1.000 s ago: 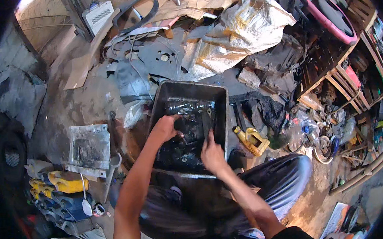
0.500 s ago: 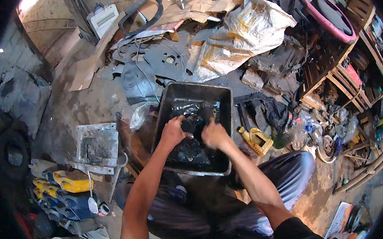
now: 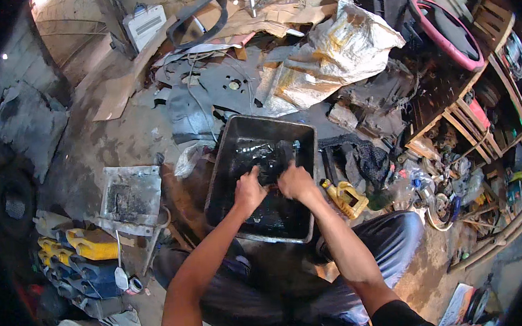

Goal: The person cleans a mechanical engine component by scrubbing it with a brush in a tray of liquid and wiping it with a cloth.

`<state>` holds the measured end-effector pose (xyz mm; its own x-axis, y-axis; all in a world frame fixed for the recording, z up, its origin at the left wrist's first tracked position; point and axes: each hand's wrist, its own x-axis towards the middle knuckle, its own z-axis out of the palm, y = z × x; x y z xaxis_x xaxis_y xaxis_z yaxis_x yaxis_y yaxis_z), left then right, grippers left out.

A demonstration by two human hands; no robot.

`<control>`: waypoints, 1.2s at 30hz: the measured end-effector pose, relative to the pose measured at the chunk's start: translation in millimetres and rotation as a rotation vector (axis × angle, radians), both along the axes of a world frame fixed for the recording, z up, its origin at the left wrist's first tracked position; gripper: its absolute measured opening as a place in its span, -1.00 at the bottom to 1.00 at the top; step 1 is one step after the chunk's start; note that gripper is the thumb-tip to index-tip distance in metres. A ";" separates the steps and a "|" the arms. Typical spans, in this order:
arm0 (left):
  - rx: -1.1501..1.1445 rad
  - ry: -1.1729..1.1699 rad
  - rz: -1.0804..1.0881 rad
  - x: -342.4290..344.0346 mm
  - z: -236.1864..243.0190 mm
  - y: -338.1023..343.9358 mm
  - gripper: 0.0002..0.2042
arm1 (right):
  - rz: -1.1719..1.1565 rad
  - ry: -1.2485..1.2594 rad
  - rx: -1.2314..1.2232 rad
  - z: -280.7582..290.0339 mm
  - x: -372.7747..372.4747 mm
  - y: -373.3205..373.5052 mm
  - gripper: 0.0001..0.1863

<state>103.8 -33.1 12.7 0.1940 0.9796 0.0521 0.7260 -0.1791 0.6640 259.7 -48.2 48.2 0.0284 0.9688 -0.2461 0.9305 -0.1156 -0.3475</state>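
A black rectangular tub (image 3: 214, 198) stands before me between my knees, its bottom wet and shiny with dark liquid. Inside it, my left hand (image 3: 251, 193) has its fingers curled down, closed on something dark that I cannot make out. Close beside it my right hand (image 3: 297, 183) is closed as well. From that fist a dark, brush-like tool (image 3: 284, 154) points toward the tub's far wall; its exact kind does not show. Other shiny dark shapes in the liquid are too dim to name.
Right of the tub lies a yellow plastic jug (image 3: 347, 199) beside black mesh cloth (image 3: 374, 161). A square metal tray (image 3: 131, 193) and yellow and blue containers (image 3: 94, 244) are on the left. Beyond the tub lies a white sack (image 3: 338, 60); wooden crates (image 3: 473, 121) stand at the right.
My left hand has shifted right and slightly down, nearer my right hand. The dark tool at my right hand shows differently now, and the whole view has tilted slightly.
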 end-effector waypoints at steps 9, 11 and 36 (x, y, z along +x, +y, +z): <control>-0.148 -0.158 -0.028 -0.8 0.9 4.6 -0.53 | -0.103 0.038 0.141 11.0 7.1 -18.6 -0.25; 0.013 -0.045 -0.015 0.1 -0.1 2.1 -0.43 | -0.096 0.014 0.137 5.6 7.5 -25.5 -0.25; -0.306 -0.102 -0.197 -6.0 -31.0 51.0 -0.01 | -0.198 0.075 0.160 19.5 -16.8 -61.3 -0.35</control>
<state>97.8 17.9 -18.3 0.3895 0.8972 -0.2082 0.6250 -0.0914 0.7752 243.0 -109.5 67.7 0.2085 0.9730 -0.0986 0.8661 -0.2305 -0.4435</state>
